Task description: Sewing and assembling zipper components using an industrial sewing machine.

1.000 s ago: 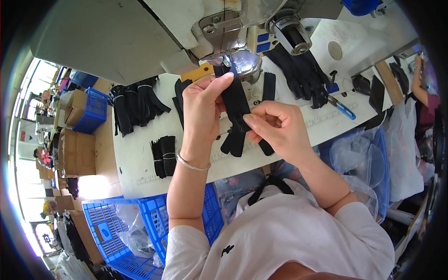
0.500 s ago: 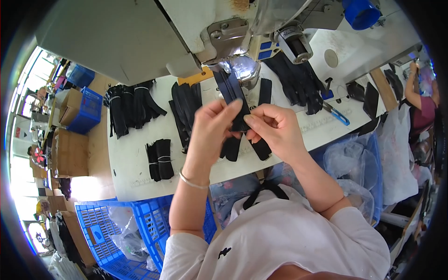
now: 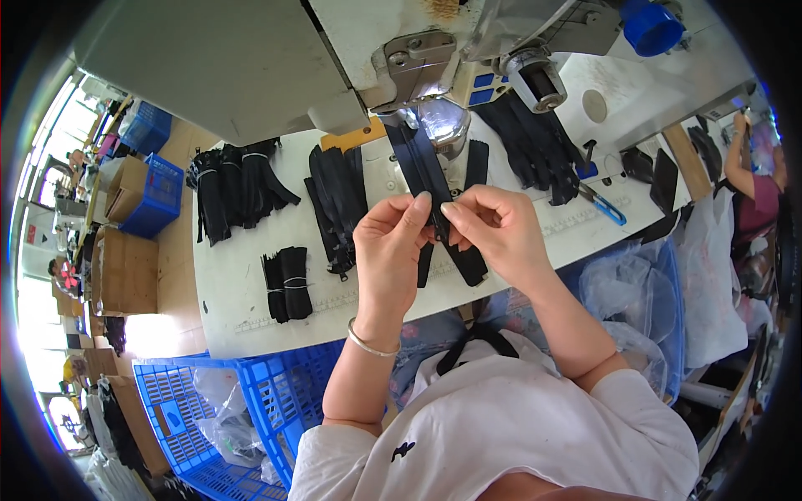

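Note:
A black zipper [image 3: 415,164] runs from beneath the sewing machine head [image 3: 419,65] toward me. Its near end is pinched between the thumb and fingers of my left hand [image 3: 387,250]. From the other side my right hand [image 3: 503,232] grips the same end, thumb on top, fingertips almost touching the left ones. Under my hands another black strip [image 3: 466,265] slants toward the table's front edge. Left of the zipper lies a loose pile of black zippers [image 3: 338,196], one metal pull showing at its near end. My curled fingers partly hide the held end.
Tied black bundles [image 3: 224,188] and a smaller bundle [image 3: 286,284] lie on the white table [image 3: 225,321]. More black strips [image 3: 530,142] and blue-handled snips [image 3: 603,204] are at the right. A blue crate [image 3: 251,409] stands below the front edge. Another person [image 3: 756,188] is far right.
My left hand has shifted a little right and toward me, its thumb now beside the right thumb on the zipper's end. My right hand has barely moved.

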A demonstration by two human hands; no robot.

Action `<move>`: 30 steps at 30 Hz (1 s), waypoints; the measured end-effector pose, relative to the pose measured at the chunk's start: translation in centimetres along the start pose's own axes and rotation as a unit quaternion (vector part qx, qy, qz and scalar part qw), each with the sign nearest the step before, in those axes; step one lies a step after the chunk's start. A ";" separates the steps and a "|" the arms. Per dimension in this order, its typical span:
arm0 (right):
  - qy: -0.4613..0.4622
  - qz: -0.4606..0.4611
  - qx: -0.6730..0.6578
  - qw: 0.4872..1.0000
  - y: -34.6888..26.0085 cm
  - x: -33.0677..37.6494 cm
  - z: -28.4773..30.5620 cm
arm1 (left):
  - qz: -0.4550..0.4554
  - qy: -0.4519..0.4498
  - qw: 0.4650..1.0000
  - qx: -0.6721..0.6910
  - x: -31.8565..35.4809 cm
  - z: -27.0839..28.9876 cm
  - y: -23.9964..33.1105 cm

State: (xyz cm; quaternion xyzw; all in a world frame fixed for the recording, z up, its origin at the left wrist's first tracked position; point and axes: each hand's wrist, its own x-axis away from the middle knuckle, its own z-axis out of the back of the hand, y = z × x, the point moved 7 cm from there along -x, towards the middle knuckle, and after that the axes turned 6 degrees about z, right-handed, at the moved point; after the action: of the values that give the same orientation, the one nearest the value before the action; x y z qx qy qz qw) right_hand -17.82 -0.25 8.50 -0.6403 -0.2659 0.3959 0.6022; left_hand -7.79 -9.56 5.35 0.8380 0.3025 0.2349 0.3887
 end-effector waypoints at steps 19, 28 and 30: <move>0.057 0.066 0.080 0.993 -1.7 -2.8 0.6 | -0.102 0.062 0.989 -0.085 -5.5 -1.2 4.9; 0.067 -0.104 0.030 0.992 7.0 3.2 5.2 | -0.139 0.066 0.987 -0.050 -7.2 -0.8 5.0; 0.084 -0.065 0.062 0.992 7.2 3.3 6.4 | -0.152 0.061 0.986 -0.037 -7.1 -0.9 5.3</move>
State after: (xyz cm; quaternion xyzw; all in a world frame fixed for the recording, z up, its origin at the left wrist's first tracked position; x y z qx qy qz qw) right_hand -22.27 5.06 1.06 -0.6139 -0.2301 0.3168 0.6855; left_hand -11.62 -16.70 9.00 0.7514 0.4404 0.2350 0.4316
